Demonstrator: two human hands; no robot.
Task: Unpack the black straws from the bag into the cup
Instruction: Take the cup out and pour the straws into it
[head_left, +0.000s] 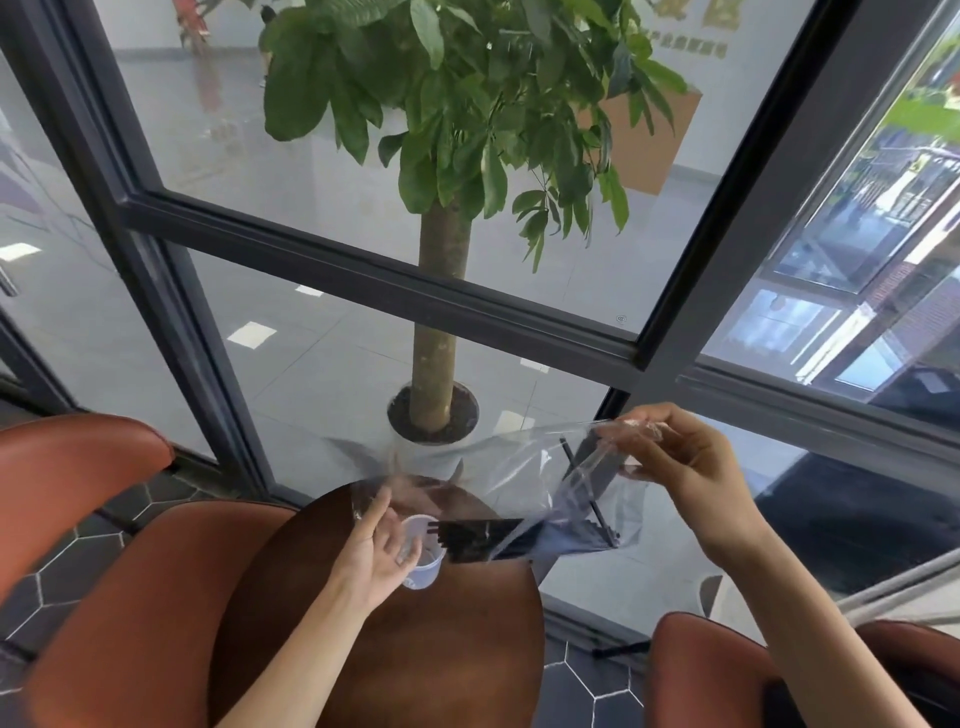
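Right hand (675, 457) pinches the raised bag (519, 483) end; left hand (382, 551) cradles the cup (423, 564). Straws (483, 538) lie along 3–9 o'clock, tips at the cup mouth.

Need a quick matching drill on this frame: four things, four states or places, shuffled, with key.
Things:
1. right hand
2. left hand
3. black straws
4. potted tree

States:
A. bunched inside the clear bag, ends at the cup
B. behind the glass
C. pinching the bag's raised end
D. at the cup on the round table

Pairs: 1-C, 2-D, 3-A, 4-B
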